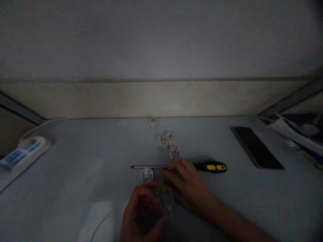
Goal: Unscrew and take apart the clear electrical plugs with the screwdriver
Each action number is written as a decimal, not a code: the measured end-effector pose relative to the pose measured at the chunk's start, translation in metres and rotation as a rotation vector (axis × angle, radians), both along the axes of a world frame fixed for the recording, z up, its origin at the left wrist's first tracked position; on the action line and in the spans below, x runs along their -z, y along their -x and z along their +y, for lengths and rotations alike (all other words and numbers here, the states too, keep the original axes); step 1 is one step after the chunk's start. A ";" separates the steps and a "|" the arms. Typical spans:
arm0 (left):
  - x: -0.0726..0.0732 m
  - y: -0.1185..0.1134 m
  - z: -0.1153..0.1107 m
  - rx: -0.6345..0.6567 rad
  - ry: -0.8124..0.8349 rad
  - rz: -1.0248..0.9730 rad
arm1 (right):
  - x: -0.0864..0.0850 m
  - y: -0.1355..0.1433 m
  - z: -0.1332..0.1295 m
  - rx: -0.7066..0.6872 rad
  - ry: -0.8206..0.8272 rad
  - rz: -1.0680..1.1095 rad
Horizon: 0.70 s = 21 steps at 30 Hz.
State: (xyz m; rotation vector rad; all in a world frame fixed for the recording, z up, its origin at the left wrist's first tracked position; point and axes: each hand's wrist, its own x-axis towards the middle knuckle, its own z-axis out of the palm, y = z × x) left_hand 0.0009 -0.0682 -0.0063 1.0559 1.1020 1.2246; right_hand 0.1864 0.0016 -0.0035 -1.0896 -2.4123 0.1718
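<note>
In the head view, my left hand (141, 211) pinches a clear plug cover (166, 196) between thumb and fingers, low in the middle. Just to its right, my right hand (188, 183) reaches over the shaft of a screwdriver (212, 167), its fingers apart and bent down; its thumb is mostly hidden. The screwdriver lies sideways, its black and yellow handle to the right. A white plug half (147, 175) sits just above my left fingers. Beyond my right fingertips is a plug part with brass pins (175, 153).
Two more pinned plug parts (166, 138) lie close together, and another (153, 121) is near the wall. A phone (257, 147) rests on the right beside a pile of papers (300, 137). At left is a white power strip (24, 158) with a red light.
</note>
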 end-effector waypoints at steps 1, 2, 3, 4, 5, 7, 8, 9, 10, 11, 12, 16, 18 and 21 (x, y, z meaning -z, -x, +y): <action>0.000 0.000 0.000 -0.016 0.008 0.002 | 0.002 0.001 0.000 0.011 -0.031 -0.019; -0.001 -0.001 0.000 -0.032 0.016 0.003 | 0.003 0.002 -0.001 0.013 -0.051 -0.024; -0.001 -0.001 0.000 -0.046 0.025 0.005 | 0.005 0.002 -0.001 0.012 -0.062 -0.016; -0.002 -0.002 0.000 -0.056 0.034 0.008 | 0.007 0.002 -0.001 0.010 -0.065 -0.001; -0.002 -0.002 -0.001 -0.058 0.042 0.011 | 0.008 0.002 -0.001 0.007 -0.060 0.015; -0.003 -0.003 -0.001 -0.053 0.056 0.006 | 0.009 0.002 -0.001 -0.008 -0.034 0.056; -0.003 -0.004 -0.001 -0.049 0.063 -0.005 | 0.007 0.001 0.000 -0.020 -0.020 0.093; -0.003 -0.004 -0.002 -0.047 0.070 -0.023 | 0.005 0.001 0.001 -0.036 -0.007 0.149; -0.003 -0.005 -0.002 -0.046 0.076 -0.045 | 0.002 0.000 0.002 -0.048 0.007 0.223; -0.002 -0.005 -0.003 -0.048 0.081 -0.069 | -0.001 -0.001 0.002 -0.055 0.028 0.310; -0.002 -0.005 -0.003 -0.051 0.082 -0.091 | -0.005 -0.003 0.003 -0.057 0.062 0.400; 0.000 -0.003 -0.003 0.001 0.054 -0.125 | -0.020 -0.007 -0.002 -0.088 0.214 0.661; 0.000 -0.001 -0.002 0.046 0.034 -0.110 | -0.025 -0.007 -0.006 -0.156 0.237 0.671; 0.000 0.000 -0.002 0.069 0.013 -0.090 | -0.025 -0.005 -0.011 -0.236 0.244 0.617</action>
